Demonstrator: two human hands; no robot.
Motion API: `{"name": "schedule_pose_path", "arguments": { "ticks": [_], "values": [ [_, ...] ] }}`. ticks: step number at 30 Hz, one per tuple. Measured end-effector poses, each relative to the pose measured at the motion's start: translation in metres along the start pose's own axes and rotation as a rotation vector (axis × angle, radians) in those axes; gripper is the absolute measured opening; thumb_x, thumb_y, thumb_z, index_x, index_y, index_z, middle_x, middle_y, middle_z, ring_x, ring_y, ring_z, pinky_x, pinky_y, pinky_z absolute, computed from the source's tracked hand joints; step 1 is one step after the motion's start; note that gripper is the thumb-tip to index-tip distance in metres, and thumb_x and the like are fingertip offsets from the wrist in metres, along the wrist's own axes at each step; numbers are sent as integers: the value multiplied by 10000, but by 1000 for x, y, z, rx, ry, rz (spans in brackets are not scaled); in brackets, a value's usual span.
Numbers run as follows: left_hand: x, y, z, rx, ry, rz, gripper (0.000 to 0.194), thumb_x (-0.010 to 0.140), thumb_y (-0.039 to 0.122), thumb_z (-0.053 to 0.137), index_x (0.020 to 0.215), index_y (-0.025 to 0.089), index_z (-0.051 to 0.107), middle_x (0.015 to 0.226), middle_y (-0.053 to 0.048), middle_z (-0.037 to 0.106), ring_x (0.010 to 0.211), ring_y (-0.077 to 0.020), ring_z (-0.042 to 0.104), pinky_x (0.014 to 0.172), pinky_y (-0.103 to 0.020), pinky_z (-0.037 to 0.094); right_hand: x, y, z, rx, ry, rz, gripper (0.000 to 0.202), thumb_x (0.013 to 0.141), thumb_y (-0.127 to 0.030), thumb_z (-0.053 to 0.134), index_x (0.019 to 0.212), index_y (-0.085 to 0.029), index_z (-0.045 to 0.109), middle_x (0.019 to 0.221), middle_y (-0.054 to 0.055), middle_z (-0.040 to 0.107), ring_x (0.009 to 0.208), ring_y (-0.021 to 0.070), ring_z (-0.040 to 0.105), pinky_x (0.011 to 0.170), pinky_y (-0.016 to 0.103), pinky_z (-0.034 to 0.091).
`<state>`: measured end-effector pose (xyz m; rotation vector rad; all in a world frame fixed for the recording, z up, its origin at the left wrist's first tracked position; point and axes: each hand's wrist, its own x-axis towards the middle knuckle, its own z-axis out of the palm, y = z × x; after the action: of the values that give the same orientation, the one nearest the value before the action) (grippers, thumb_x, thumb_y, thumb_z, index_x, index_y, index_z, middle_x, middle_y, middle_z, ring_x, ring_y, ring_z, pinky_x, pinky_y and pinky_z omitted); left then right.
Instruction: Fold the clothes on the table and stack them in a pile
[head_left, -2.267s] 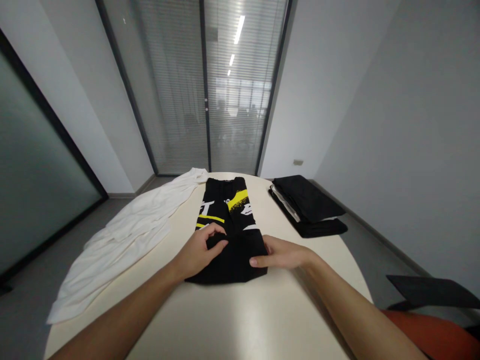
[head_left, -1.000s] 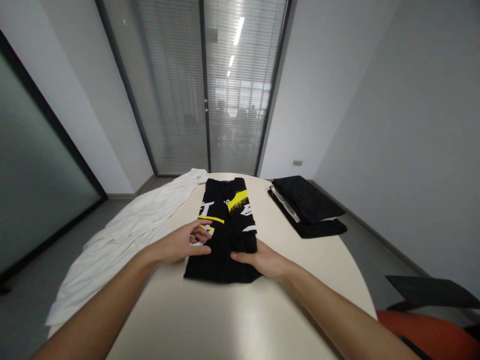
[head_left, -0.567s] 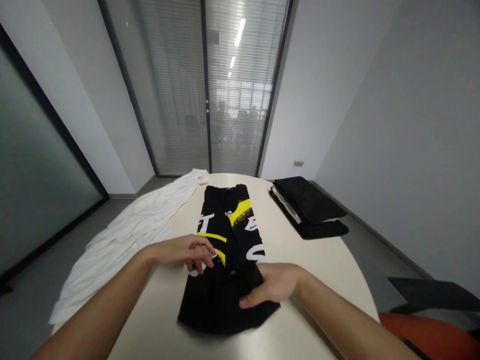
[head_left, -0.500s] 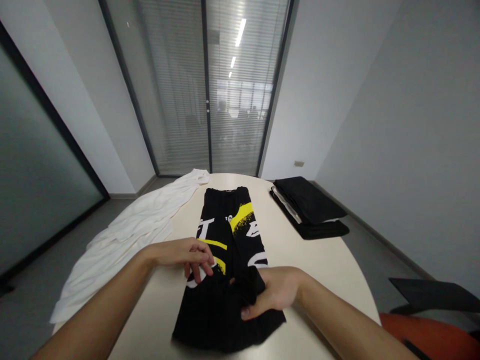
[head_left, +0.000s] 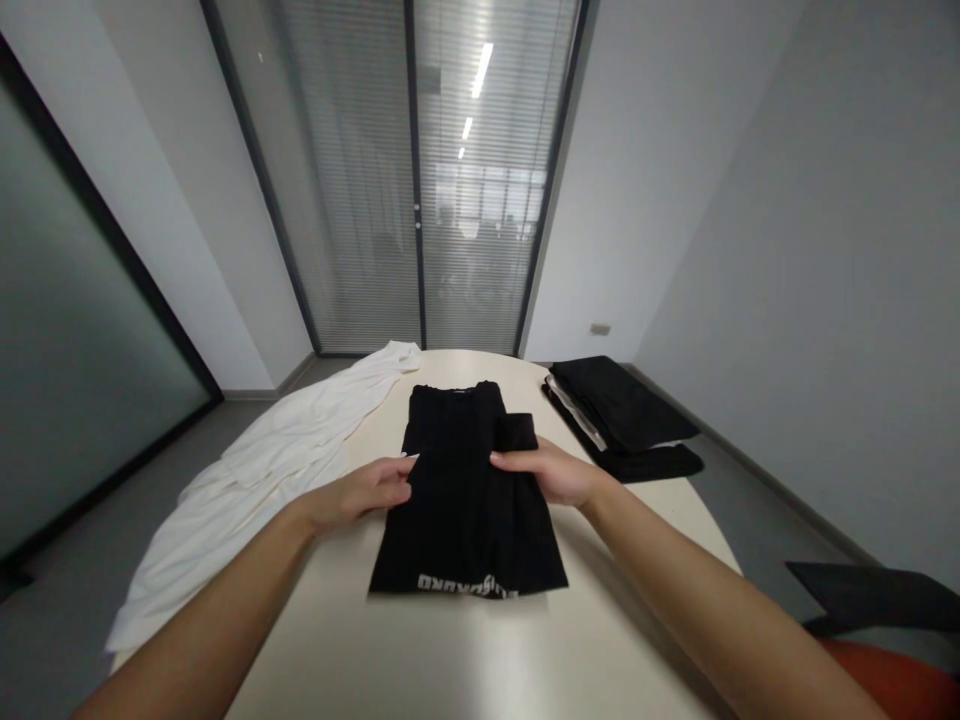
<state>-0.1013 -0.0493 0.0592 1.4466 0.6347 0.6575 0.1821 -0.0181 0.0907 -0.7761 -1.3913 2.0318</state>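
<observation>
A black garment [head_left: 465, 500] lies folded over in the middle of the table, with white lettering along its near edge. Most of its yellow and white print is hidden by the fold. My left hand [head_left: 367, 490] is at its left side, thumb and fingers closed round the edge. At the right side, my right hand [head_left: 559, 470] grips the folded cloth, thumb on top and fingers underneath.
A long white garment [head_left: 277, 440] is spread along the left side of the round table [head_left: 480, 660]. Folded dark clothes [head_left: 619, 410] are stacked at the back right. An orange and black chair [head_left: 892, 670] stands at the lower right.
The garment's near part has been turned up over its printed part. Both hands have moved away from me, and my left hand has closed on the left edge.
</observation>
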Motion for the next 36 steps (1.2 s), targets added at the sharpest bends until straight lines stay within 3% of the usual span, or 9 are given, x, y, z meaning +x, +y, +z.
{"name": "schedule_pose_path", "arguments": {
  "ticks": [4,8,11,15,19,25,30,33,36],
  "values": [
    [14,3,10,-9,242,126,575,848,395,739,1355,173,581,1285,-127,676,1227,-294,604,1087,-434,432,25,-21,-9,-2,84,-28,362,744,-260,801,1075,-157,695,993,107,770,961,268,734,1001,457,534],
    [32,-1,8,-99,523,169,710,811,454,763,1401,156,505,1158,-134,734,1080,-303,689,966,-435,529,51,-38,-21,-21,166,-47,266,783,-233,762,1028,-146,700,916,100,777,887,258,747,948,442,572],
    [47,-12,-4,-113,634,198,802,776,469,781,1435,156,448,1140,-134,739,1025,-290,710,944,-431,543,75,-40,-33,-41,227,-59,237,799,-222,744,1017,-140,701,911,103,778,861,250,747,933,436,580],
    [64,-43,-24,12,688,239,853,776,384,758,1504,192,357,1289,-138,673,1137,-286,665,1010,-475,507,107,-21,-54,-137,328,-49,234,786,-189,747,1010,-141,703,933,98,776,847,233,739,948,438,565],
    [71,-67,-33,405,739,212,525,837,263,633,1354,186,579,1347,-104,634,1273,-264,572,1128,-473,404,126,7,-71,-259,343,-81,215,780,-179,732,991,-143,713,942,81,772,877,230,724,947,438,555],
    [68,-67,-28,804,789,338,467,931,228,483,1393,198,539,1394,-108,567,1321,-230,508,1165,-457,358,131,8,-87,-490,370,-227,282,759,-273,763,1013,-157,726,1029,64,760,975,236,696,965,420,529],
    [70,-84,-32,996,794,197,505,904,238,499,1401,149,521,1379,-154,567,1313,-275,514,1149,-492,381,135,8,-105,-860,476,-274,349,731,-207,766,1066,-144,697,1036,63,749,963,228,685,963,402,512],
    [72,-90,-33,1039,784,126,527,916,266,490,1425,131,489,1437,-168,521,1357,-289,481,1162,-493,366,132,18,-116,-942,548,-223,442,739,-204,764,1162,-140,654,1115,89,729,991,227,683,965,383,504],
    [70,-89,-31,1073,770,118,537,921,275,488,1440,136,465,1445,-163,517,1358,-287,481,1162,-486,368,124,28,-121,-939,547,-209,408,794,-239,721,1184,-150,641,1112,92,727,982,221,685,943,370,508]
  ]
}}
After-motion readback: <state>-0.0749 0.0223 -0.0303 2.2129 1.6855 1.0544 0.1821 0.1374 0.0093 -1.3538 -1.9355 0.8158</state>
